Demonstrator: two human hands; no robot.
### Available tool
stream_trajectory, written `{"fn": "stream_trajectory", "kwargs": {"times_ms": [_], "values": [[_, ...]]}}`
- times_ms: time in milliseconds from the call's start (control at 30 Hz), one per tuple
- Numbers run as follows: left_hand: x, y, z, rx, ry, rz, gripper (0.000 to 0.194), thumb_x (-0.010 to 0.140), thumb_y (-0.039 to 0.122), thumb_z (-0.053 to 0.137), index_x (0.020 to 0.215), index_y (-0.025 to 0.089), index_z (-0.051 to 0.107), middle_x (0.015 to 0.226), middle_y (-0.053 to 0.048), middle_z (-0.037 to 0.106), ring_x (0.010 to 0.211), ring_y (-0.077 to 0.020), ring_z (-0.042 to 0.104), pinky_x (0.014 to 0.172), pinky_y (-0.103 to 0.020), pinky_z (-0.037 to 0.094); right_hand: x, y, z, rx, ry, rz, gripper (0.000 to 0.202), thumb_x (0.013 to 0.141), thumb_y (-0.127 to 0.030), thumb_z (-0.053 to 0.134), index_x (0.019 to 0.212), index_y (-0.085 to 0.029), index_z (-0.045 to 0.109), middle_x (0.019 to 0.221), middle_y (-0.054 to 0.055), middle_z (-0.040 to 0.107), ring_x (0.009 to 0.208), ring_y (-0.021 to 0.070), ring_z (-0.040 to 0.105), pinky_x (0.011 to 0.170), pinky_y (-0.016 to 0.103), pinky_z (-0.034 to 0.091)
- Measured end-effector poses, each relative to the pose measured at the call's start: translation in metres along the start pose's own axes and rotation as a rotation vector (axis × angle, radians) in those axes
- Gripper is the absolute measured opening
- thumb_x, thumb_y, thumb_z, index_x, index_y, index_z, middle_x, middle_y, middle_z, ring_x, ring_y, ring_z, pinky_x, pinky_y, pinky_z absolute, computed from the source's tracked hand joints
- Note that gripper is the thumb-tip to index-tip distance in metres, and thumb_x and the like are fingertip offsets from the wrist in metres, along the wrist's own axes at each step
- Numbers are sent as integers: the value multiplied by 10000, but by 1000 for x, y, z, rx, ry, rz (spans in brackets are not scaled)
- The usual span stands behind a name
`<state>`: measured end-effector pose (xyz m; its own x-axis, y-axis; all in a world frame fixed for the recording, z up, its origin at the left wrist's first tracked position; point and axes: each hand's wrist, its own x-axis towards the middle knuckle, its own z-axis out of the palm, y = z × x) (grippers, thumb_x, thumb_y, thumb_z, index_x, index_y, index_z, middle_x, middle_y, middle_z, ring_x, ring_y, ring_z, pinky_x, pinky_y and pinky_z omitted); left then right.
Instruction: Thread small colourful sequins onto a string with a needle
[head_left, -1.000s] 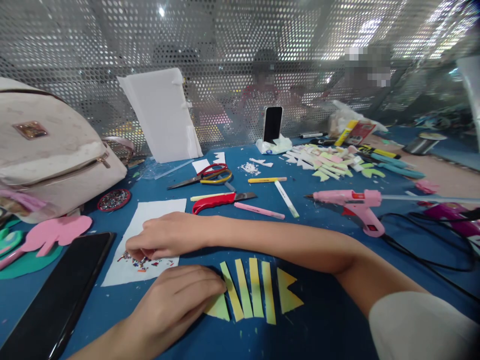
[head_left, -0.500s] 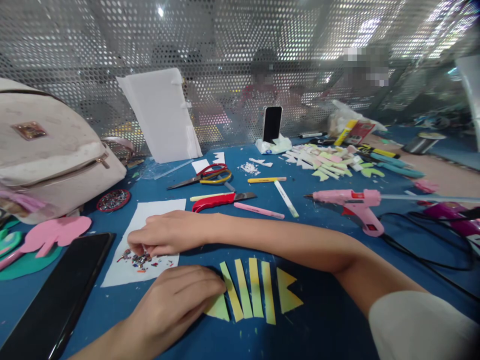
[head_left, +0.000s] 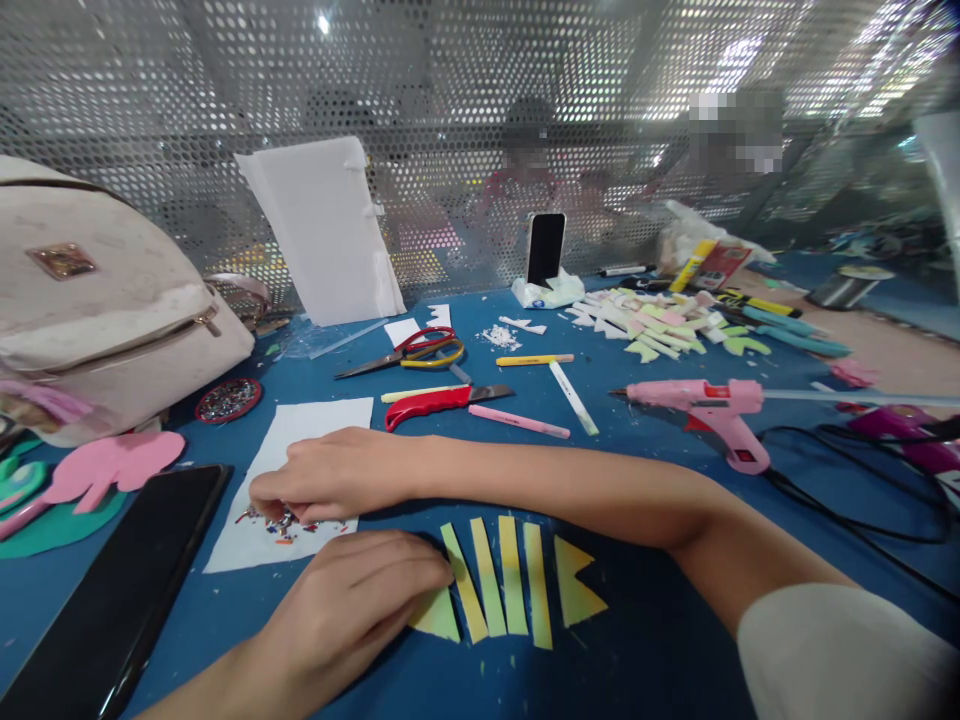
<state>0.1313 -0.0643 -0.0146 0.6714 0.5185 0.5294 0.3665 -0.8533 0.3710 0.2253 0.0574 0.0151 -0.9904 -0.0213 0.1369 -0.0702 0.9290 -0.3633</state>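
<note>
My right hand (head_left: 330, 478) reaches across to the white paper sheet (head_left: 259, 535), its fingers bent down in a pinch. Beneath the fingertips lies a scatter of tiny shiny bits (head_left: 283, 527), mixed in colour; whatever is between the fingers is hidden. My left hand (head_left: 367, 590) is closed over a yellow-green pointed piece (head_left: 441, 618), pressing it against the table and covering much of it. To its right lie several yellow-green strips (head_left: 491, 580) set side by side, then a notched tail-shaped piece (head_left: 576, 582).
A pink glue gun (head_left: 705, 400) with its cord lies at right. Scissors (head_left: 420, 350), a red-handled knife (head_left: 442, 398) and markers (head_left: 517, 420) lie ahead. A black phone (head_left: 127, 590) and a backpack (head_left: 112, 290) are at left, a pile of cut pieces (head_left: 660, 318) at far right.
My right hand has shifted slightly left and down over the shiny bits, its fingers curling more. My left hand and the strips stay in place.
</note>
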Motion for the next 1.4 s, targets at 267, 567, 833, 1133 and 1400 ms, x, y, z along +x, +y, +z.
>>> {"fn": "stream_trajectory", "kwargs": {"times_ms": [267, 567, 833, 1133, 1400], "values": [[3, 2, -1, -9, 11, 12, 233, 1081, 215, 408, 1128, 172, 632, 944, -58, 795, 876, -157, 765, 784, -204, 575, -2, -7, -4, 8, -48, 53, 129, 982, -71, 454, 1045, -181, 481, 1059, 64, 651, 970, 212, 538, 654, 291, 305], [1, 0, 0, -12, 4, 2, 238, 1078, 211, 413, 1134, 170, 641, 949, -62, 790, 894, -165, 762, 798, -219, 582, -2, -3, -15, 99, -76, 47, 141, 983, -54, 508, 1007, -181, 452, 984, 53, 673, 906, 185, 551, 670, 264, 333], [1, 0, 0, -23, 7, -3, 231, 1071, 215, 427, 1139, 178, 645, 946, -62, 789, 893, -166, 761, 790, -217, 588, -5, -2, -16, 119, -114, 10, 149, 963, -45, 498, 970, -185, 449, 946, 25, 638, 846, 166, 548, 662, 262, 336], [2, 1, 0, -5, 11, 8, 233, 1073, 211, 425, 1137, 167, 646, 951, -59, 792, 890, -156, 763, 814, -206, 575, -2, -7, -15, 45, -127, 50, 140, 962, -56, 504, 1003, -183, 462, 1026, 56, 664, 879, 179, 550, 641, 280, 301], [1, 1, -1, 1, 3, 1, 252, 1081, 221, 404, 1130, 173, 646, 957, -60, 792, 889, -152, 766, 817, -206, 579, -3, -6, -12, 14, -71, 14, 163, 931, -41, 501, 991, -191, 471, 999, 49, 651, 823, 157, 548, 615, 277, 286]]}}
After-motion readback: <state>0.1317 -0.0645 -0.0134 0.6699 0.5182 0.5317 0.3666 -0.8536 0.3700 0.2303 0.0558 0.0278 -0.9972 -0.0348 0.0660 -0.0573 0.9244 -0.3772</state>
